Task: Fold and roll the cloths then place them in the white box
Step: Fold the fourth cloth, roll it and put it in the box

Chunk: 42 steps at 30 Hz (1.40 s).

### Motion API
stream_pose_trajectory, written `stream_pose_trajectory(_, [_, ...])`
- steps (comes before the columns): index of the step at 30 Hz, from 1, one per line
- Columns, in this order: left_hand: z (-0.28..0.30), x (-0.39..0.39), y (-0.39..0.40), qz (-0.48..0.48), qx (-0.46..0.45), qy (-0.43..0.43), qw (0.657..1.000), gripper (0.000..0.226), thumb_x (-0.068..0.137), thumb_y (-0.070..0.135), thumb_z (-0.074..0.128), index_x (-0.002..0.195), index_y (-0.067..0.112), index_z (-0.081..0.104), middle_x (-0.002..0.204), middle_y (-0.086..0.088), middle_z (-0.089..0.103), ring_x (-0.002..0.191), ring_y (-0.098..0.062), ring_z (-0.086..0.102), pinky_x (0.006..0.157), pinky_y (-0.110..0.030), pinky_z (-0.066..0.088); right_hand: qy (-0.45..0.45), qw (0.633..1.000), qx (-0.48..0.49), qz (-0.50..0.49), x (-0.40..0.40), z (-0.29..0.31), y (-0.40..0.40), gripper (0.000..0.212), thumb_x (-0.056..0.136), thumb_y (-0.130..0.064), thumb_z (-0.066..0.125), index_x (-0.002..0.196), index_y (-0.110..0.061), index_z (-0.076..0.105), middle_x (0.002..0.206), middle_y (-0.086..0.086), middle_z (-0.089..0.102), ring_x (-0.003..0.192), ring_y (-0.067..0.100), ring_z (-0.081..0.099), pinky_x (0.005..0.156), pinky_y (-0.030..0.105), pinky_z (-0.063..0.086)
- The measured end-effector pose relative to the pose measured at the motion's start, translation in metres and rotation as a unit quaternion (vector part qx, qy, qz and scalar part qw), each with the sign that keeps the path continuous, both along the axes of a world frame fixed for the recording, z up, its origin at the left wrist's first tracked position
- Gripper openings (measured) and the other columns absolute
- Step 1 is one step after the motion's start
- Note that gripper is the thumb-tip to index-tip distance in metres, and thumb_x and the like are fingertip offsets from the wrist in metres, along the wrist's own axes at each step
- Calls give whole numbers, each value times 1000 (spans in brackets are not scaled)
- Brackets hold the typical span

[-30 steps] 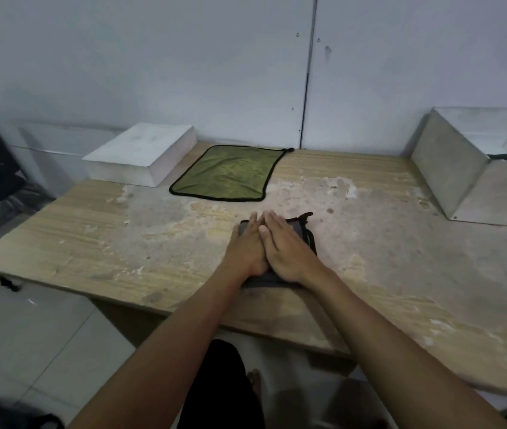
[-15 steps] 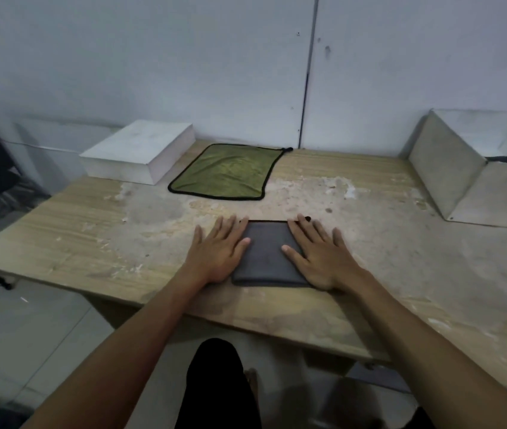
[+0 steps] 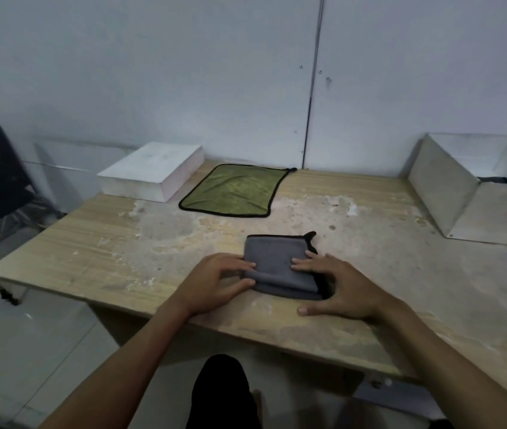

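Both your hands at the near edge, forearms bare.
Your left hand (image 3: 215, 281) pinches with curled fingers and thumb; your right hand (image 3: 337, 287) rests fingers extended, thumb splayed.

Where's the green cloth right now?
The green cloth lies flat at the table's far edge, just right of the closed white box.
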State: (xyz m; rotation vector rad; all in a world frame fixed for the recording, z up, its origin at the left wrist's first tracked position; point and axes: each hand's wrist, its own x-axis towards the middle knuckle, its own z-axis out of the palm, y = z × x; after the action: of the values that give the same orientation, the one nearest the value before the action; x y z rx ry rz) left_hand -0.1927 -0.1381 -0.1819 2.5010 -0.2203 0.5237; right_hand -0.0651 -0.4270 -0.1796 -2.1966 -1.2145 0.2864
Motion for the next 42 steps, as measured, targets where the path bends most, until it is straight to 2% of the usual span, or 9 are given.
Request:
stream_pose_trajectory(7, [5,15,-19,95,-112,25,989,38,98,56,48,65,43,61,61,16,58,64,0,56,66,-29,45,-1,993,86,-76,4,-7,10,44,85,-49,79,126,-37,70,128,-12,70,120,-15,56,93,12,49])
stream_pose_trajectory(9, [6,15,-17,76,-151,58,984,32,93,64,50,75,41,63,70,16,61,71,0,58,69,-30,46,35,981,138,-132,3,-7,17,20,91,-40,76,108,-31,78,99,-3,80,89,9,74,76,35,60])
stream_pose_trajectory(11, [6,16,-14,77,-152,98,980,37,82,69,61,91,34,68,91,10,67,89,-8,62,79,-31,51,63,970,161,-173,6,-6,25,14,93,-40,74,96,-27,79,82,-3,78,75,16,74,70,41,59])
stream_pose_trajectory(15, [7,29,-23,150,-157,88,972,37,91,55,61,94,20,72,87,1,73,86,-15,68,80,-41,54,96,944,210,-237,11,-5,41,21,94,-40,72,80,-25,75,72,-17,74,66,-2,68,52,12,46])
stream_pose_trajectory(25, [2,84,-39,364,-102,104,920,36,87,64,52,86,28,58,85,9,67,92,-20,65,85,-39,31,2,920,157,-359,23,-6,67,21,96,-31,69,98,-16,54,100,3,57,91,22,57,69,32,44])
stream_pose_trajectory(28, [2,89,-38,385,-103,107,911,35,82,64,60,91,30,55,79,14,58,92,-18,63,83,-37,28,-73,940,146,-299,19,0,68,37,99,-29,64,132,-27,49,135,-1,48,124,19,45,101,40,41])
stream_pose_trajectory(33, [8,97,-37,408,-114,131,896,34,79,60,61,87,27,56,78,10,61,89,-22,64,78,-37,29,-189,979,-24,-73,20,7,75,72,88,-75,52,149,-39,41,155,-13,45,144,11,37,124,40,12])
stream_pose_trajectory(37, [10,96,-34,403,-123,126,898,35,81,54,65,100,27,54,101,4,65,97,-22,64,85,-37,39,-174,983,-35,-42,38,9,74,64,88,-67,62,144,-38,51,140,-15,62,123,10,57,112,41,35])
stream_pose_trajectory(42, [5,89,-33,144,-227,-14,963,19,93,44,63,104,29,64,106,13,64,98,-2,61,84,-31,54,-72,996,37,-42,49,14,75,42,86,-56,73,124,-39,70,105,-17,74,87,0,64,78,32,55])
